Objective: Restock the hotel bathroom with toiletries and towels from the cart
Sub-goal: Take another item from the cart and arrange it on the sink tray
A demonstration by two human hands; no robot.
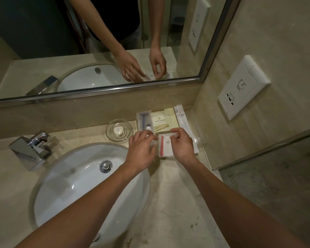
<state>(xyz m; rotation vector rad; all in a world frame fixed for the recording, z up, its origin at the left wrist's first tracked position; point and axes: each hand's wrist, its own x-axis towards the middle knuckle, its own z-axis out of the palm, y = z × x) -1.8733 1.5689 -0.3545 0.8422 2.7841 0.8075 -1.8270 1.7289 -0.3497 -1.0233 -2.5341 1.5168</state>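
Centre frame, toiletry packets (162, 122) already line the bench (177, 185) while the right hand (182, 146) pinches the top of the nail-file packet (166, 146), the left hand (143, 146) touching its edge, grip unclear; towels unseen.

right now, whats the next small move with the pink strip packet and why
Probably square the pink-strip packet in front of the yellow sachet and let go: the right hand pinches its top edge, the left hand is at its other corner, and it looks down on the counter.
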